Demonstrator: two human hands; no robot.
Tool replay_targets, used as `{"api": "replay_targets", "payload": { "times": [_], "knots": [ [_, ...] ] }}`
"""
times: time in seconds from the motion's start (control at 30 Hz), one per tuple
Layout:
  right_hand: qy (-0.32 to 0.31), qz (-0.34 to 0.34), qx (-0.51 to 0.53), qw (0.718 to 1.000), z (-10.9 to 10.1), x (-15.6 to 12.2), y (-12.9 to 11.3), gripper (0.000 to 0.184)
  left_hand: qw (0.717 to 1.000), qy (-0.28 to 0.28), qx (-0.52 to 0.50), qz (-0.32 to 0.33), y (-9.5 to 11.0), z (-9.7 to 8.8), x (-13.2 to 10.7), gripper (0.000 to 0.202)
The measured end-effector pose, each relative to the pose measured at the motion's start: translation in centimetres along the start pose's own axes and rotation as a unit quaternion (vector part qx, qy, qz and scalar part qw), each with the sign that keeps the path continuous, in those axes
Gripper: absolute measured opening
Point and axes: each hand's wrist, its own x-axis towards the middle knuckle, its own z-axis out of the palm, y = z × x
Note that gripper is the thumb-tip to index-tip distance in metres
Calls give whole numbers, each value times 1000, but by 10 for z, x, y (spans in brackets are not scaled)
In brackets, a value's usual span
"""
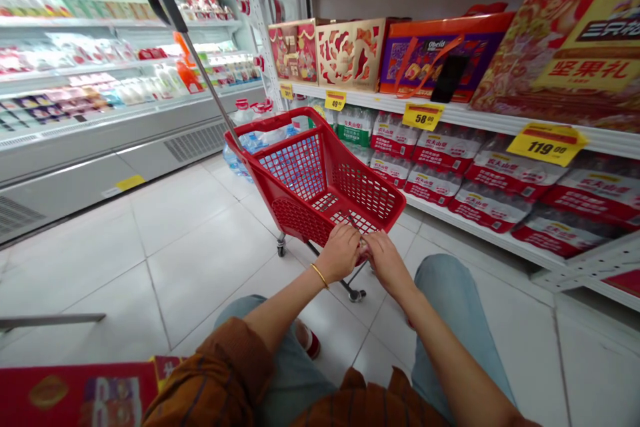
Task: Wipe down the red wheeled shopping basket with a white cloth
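A red plastic shopping basket (pixel 320 177) on small wheels stands on the white tiled floor ahead of me, its long grey pull handle (pixel 175 20) slanting up to the left. My left hand (pixel 341 252) and my right hand (pixel 384 260) meet at the basket's near lower rim, fingers curled around its edge. A gold bangle (pixel 320 275) rings my left wrist. The basket appears empty inside. My knees in light jeans are bent below, as I crouch.
Shelves on the right hold gift boxes (pixel 350 53) above yellow price tags (pixel 423 115) and shrink-wrapped water packs (pixel 480 180). A refrigerated case (pixel 100 80) lines the left wall. A red box (pixel 75 393) lies at lower left.
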Motion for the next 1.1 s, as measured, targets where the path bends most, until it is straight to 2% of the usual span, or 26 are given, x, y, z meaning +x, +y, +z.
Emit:
{"api": "replay_targets", "payload": {
  "times": [0.23, 0.5, 0.9, 1.1],
  "knots": [
    [-36, -14, 7, 999, -3, 4, 4, 26, 1000, -24, 17, 5, -8, 1, -3, 26],
    [-78, -18, 17, 997, -8, 7, 26, 26, 1000, -1, 27, 7, -17, 2, -2, 33],
    [-84, 0, 26, 996, -11, 17, 61, 27, 999, -7, 49, -13, -20, -11, 1, 29],
    [-68, 1, 38, 997, -9, 22, 58, 25, 999, -9, 50, -14, -25, -14, 0, 29]
  ]
}}
